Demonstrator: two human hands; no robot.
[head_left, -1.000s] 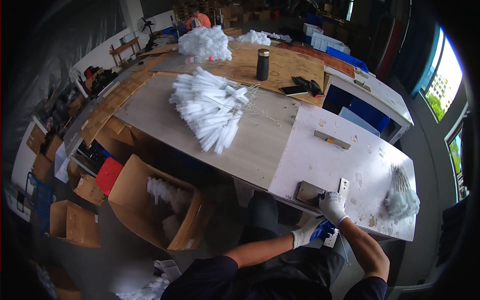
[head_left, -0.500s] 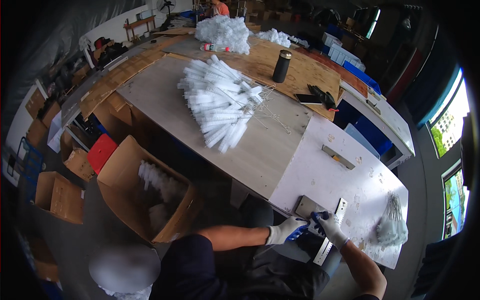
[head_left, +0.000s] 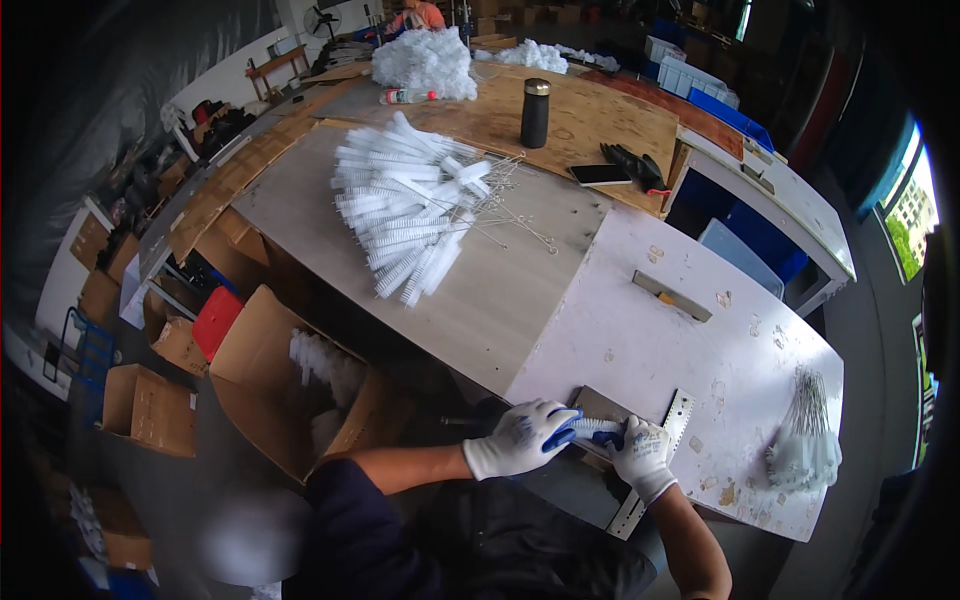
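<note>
My left hand [head_left: 522, 438], in a white work glove with a blue palm, is closed round one end of a white bristle brush [head_left: 597, 427]. My right hand [head_left: 642, 456], gloved the same way, pinches its other end, so the brush spans both hands. Just beyond them a flat grey metal block [head_left: 594, 402] lies at the table's near edge. A perforated metal strip [head_left: 679, 412] runs beside and under my right hand. Farther left on the table, a big heap of white brushes [head_left: 400, 205] is fanned out, with wire stems pointing right.
A bundle of brushes [head_left: 803, 462] stands at the right edge. A metal bar [head_left: 672, 296], a phone [head_left: 600, 175], a black glove [head_left: 635, 165] and a dark flask [head_left: 535, 115] occupy the far part. Left below sits an open carton [head_left: 250, 360] holding brushes. Someone in orange [head_left: 425, 16] is at the back.
Both hands have shifted left, and a white brush now shows between them. The view has turned slightly to the right.
</note>
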